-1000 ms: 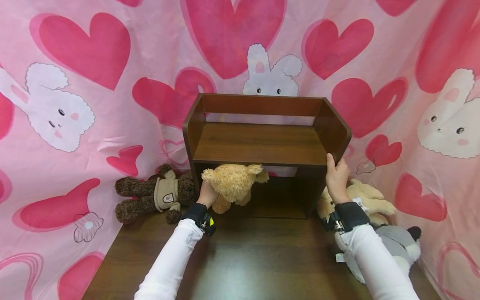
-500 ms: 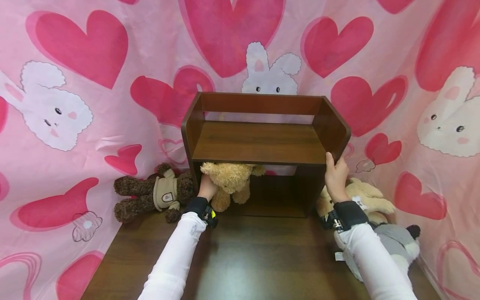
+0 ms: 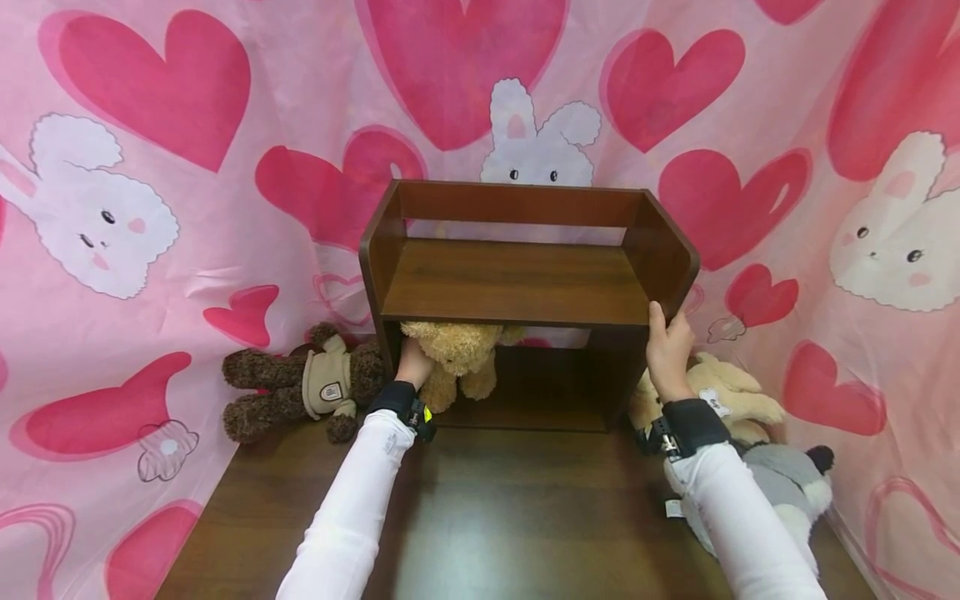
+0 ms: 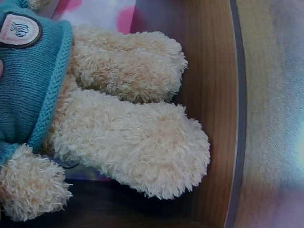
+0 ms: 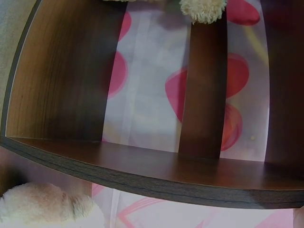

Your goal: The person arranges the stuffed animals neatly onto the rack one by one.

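Observation:
A light-brown teddy bear [image 3: 457,348] in a blue-green knitted sweater [image 4: 35,76] is inside the lower left compartment of a dark brown wooden shelf [image 3: 510,283]. My left hand [image 3: 415,364] holds it at its left side; most of the fingers are hidden behind the fur. In the left wrist view its shaggy legs [image 4: 133,142] lie over the compartment's floor. With the thumb at the front edge, my right hand [image 3: 670,352] grips the shelf's right side panel. Only a tuft of the bear's fur shows at the top of the right wrist view.
A dark brown teddy bear [image 3: 281,392] in a beige sweater lies left of the shelf. Right of it lie a cream plush toy [image 3: 738,396] and a grey-and-white plush toy [image 3: 783,483]. A pink heart-patterned cloth [image 3: 307,92] hangs behind the wooden table [image 3: 487,508].
My left hand has moved the light-brown bear back and slightly left, deeper under the upper shelf board. My right hand keeps its grip on the side panel.

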`<action>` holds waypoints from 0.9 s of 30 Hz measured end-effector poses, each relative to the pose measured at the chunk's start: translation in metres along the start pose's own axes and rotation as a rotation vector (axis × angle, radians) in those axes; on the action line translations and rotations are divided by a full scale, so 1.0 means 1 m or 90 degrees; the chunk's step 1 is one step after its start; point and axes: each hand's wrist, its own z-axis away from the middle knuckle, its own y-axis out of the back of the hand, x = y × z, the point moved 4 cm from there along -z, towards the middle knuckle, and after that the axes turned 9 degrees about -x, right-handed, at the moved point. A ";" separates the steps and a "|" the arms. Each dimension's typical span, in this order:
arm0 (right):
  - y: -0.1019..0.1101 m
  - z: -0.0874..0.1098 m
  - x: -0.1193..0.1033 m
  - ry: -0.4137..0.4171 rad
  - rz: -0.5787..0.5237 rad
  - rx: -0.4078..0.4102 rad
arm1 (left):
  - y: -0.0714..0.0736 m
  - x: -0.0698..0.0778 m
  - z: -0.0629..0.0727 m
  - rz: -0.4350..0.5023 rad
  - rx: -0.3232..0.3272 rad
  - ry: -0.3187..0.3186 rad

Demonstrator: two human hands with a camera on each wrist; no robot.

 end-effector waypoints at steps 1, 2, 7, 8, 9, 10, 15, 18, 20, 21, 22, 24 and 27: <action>0.000 0.000 0.000 -0.001 0.000 0.000 | -0.003 -0.012 -0.005 0.017 -0.010 0.017; 0.001 0.000 0.000 -0.002 0.002 0.000 | -0.004 -0.015 -0.007 0.016 -0.016 0.039; 0.001 0.000 0.000 0.000 0.003 0.004 | -0.012 -0.059 -0.028 0.029 -0.014 0.071; 0.001 0.000 0.000 0.002 0.003 0.005 | -0.013 -0.065 -0.031 0.025 0.000 0.073; 0.001 0.000 -0.001 0.005 0.002 0.007 | -0.013 -0.069 -0.034 0.022 0.004 0.080; 0.001 0.000 -0.001 0.009 0.002 0.009 | -0.013 -0.073 -0.035 0.033 0.006 0.098; -0.001 0.000 -0.001 0.006 -0.005 0.003 | -0.018 -0.105 -0.049 -0.003 0.043 0.170; -0.001 -0.001 0.000 -0.001 -0.006 0.001 | -0.024 -0.139 -0.064 -0.040 0.043 0.187; -0.001 -0.001 0.000 0.000 -0.009 0.001 | -0.029 -0.161 -0.072 -0.076 0.062 0.174; -0.001 0.000 0.000 0.001 -0.012 0.002 | -0.030 -0.167 -0.074 -0.084 0.061 0.172; 0.000 0.000 0.000 0.002 -0.011 0.003 | -0.031 -0.171 -0.076 -0.081 0.056 0.181; 0.000 0.000 0.000 0.004 -0.016 0.002 | -0.032 -0.169 -0.077 -0.092 0.063 0.184; -0.001 0.000 0.001 0.003 -0.014 0.002 | -0.028 -0.144 -0.069 -0.074 0.062 0.227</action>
